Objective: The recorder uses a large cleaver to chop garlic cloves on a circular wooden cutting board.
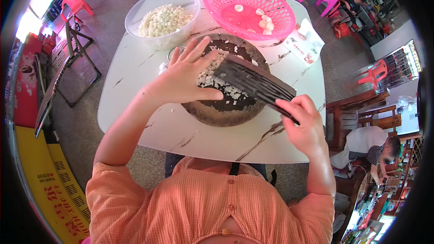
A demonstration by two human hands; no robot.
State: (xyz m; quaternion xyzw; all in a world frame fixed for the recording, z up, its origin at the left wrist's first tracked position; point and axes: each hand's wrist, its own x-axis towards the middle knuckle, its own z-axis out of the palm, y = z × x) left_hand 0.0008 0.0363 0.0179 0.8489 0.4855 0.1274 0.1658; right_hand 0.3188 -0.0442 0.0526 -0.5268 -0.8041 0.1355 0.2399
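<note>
My right hand (304, 119) is closed round the handle end of a broad dark cleaver (253, 80), blurred by motion, its blade tilted over the round dark chopping board (203, 113). Chopped white pieces (231, 91) lie scattered and heaped on the board, partly hidden by the blade and my left hand. With fingers spread, my left hand (187, 74) reaches over the board's left side, next to the heap. Whether its palm touches the pieces cannot be seen.
Behind the board stand a clear bowl (131, 25) of chopped white pieces and a pink basket (282, 9) holding several rounded white pieces. A white packet (304, 45) lies right on the marbled table (122, 99). A folding chair (61, 70) stands left. Another person (368, 147) bends at right.
</note>
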